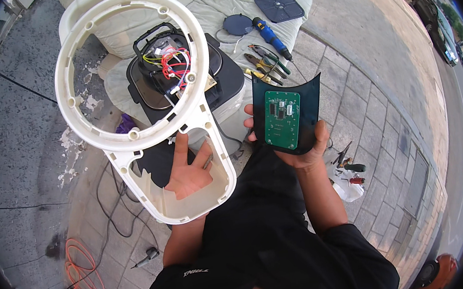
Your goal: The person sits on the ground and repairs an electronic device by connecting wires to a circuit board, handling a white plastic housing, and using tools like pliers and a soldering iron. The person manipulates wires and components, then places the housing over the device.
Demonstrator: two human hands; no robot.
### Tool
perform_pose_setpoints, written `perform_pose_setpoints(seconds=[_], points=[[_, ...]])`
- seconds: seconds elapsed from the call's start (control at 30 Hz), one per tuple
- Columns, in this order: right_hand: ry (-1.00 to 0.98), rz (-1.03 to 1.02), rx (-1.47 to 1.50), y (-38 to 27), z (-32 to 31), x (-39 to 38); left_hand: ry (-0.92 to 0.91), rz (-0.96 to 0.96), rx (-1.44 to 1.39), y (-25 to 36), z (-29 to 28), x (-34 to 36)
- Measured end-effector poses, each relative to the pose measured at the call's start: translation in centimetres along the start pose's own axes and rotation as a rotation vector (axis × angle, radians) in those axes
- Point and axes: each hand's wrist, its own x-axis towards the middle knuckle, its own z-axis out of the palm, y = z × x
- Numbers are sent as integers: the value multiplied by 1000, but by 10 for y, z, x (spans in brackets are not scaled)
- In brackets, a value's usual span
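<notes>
My left hand (188,177) is under a white plastic housing (154,213) with a big ring at its far end. Through the housing's opening its palm and spread fingers show, bearing the part from below; some of the hand is hidden. In my right hand (310,150) is a glossy black curved panel (310,102), held by its edges with the thumb on the right and fingertips on the left. A green circuit board (282,119) is fixed to the panel's inner face. Behind the ring stands an opened black appliance (225,83) with red, yellow and white wires (175,63) exposed.
A cushioned pale seat (211,5) carries a blue power screwdriver (272,38), pliers (262,65), a round dark disc (237,24) and a square dark cover (279,7). More hand tools (352,168) lie on the paving at right. Orange cable (81,273) coils at lower left.
</notes>
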Motion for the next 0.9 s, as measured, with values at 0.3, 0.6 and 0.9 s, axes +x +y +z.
perform_pose_setpoints(seconds=[0.3, 0.6, 0.9], points=[[61, 0, -63, 0, -18, 0, -31, 3, 25, 6, -9, 2], [191, -19, -97, -14, -51, 8, -138, 6, 90, 15, -7, 4], [288, 1, 123, -39, -84, 70, -167, 18, 93, 28, -10, 9]])
